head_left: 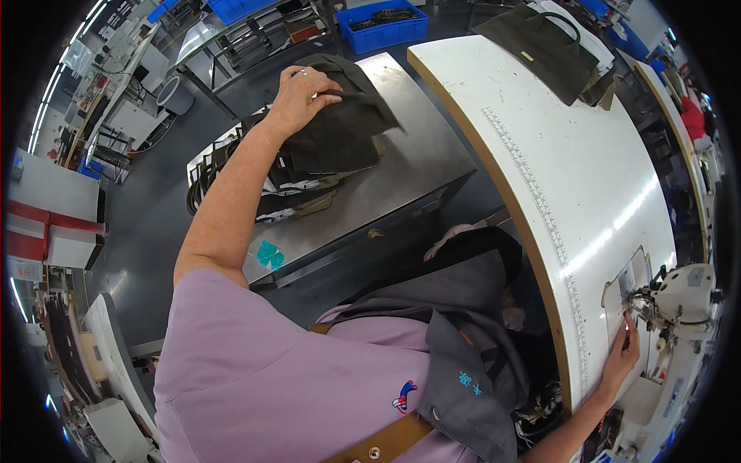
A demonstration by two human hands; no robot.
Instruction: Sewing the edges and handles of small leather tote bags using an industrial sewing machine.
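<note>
My left hand (302, 99) reaches out over a low metal table and pinches the edge of a dark green bag panel (347, 108). The panel's right edge is smeared by motion. Beneath it lies a pile of dark green bag pieces (297, 197) with handles and light linings. My right hand (622, 351) rests on the white worktable, its fingertips close together beside the needle area of a white sewing machine (683, 297). Whatever those fingers pinch, if anything, is too small to make out.
The metal table (428, 166) stands left of the curved white worktable (494, 77), which has a printed ruler scale. A dark green handbag (540, 50) lies at the worktable's far end. A teal patch (270, 255) is on the metal table's near corner. A blue crate (382, 27) sits behind.
</note>
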